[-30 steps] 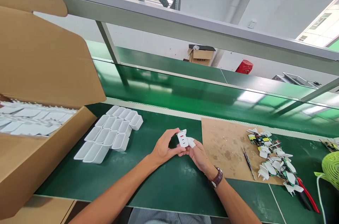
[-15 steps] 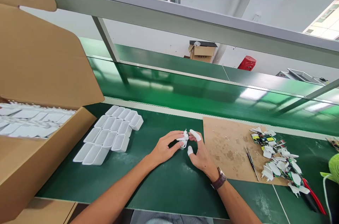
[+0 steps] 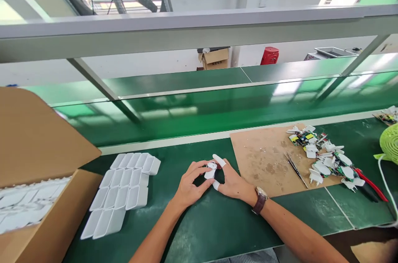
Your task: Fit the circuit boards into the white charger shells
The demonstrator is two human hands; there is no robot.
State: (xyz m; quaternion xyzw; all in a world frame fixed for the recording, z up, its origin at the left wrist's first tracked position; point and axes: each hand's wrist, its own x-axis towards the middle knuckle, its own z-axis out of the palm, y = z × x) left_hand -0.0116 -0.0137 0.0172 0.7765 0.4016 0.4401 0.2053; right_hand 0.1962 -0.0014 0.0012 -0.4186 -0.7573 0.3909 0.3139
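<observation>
Holding wht pc (image 3: 209,174): L hand (image 3: 190,183); R hand (image 3: 232,182) near

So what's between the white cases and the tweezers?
In the head view: green tabletop, the left hand, holding a small white piece, the right hand close by, then part of the brown sheet.

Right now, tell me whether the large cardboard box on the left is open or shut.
Open: its flap is raised, and white pieces show inside.

An electronics assembly workshop, with green workbench (image 3: 205,234), heaped circuit boards (image 3: 329,160), tweezers (image 3: 295,170) and red-handled tool (image 3: 374,185).
</observation>
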